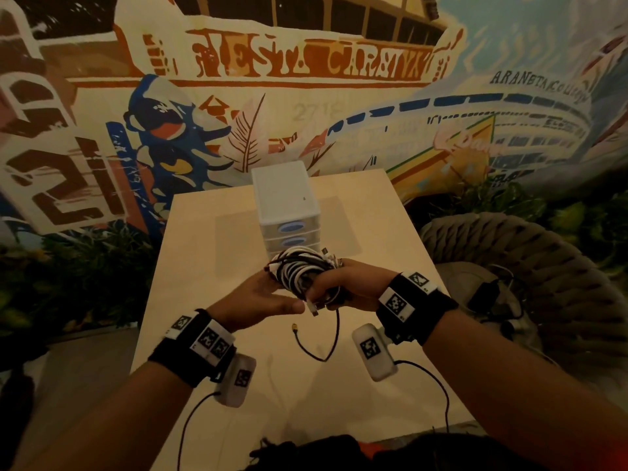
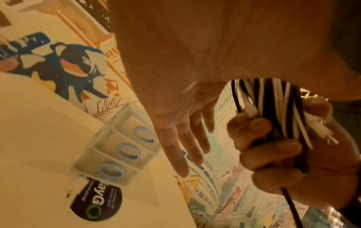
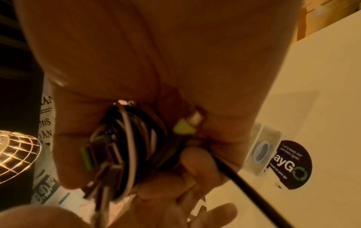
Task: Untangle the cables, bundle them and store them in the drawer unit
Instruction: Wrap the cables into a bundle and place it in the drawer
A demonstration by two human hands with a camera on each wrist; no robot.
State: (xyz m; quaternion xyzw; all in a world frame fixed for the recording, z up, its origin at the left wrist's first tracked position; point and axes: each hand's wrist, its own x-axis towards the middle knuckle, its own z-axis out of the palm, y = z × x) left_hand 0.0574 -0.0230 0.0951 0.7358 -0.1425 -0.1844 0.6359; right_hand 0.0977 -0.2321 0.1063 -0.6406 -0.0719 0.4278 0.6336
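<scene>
A coil of black and white cables (image 1: 300, 273) is held above the pale table (image 1: 210, 266), just in front of the white drawer unit (image 1: 289, 212). My right hand (image 1: 339, 288) grips the coil, its fingers (image 2: 269, 148) curled round the strands (image 2: 273, 104). My left hand (image 1: 272, 295) lies against the coil's left side with straight fingers (image 2: 181, 148), holding nothing. In the right wrist view the bundle (image 3: 129, 146) shows several plugs, one yellow-green. A loose black cable tail (image 1: 334, 334) hangs down to the table and ends in a gold connector (image 1: 293, 326). All three drawers (image 2: 117, 148) are closed.
A woven chair (image 1: 530, 253) stands right of the table, with dark cables and an adapter (image 1: 489, 297) on its seat. A round black sticker (image 3: 289, 165) lies on the table by the drawer unit (image 3: 261, 148). A painted wall rises behind. Wrist-camera leads trail over the near table edge.
</scene>
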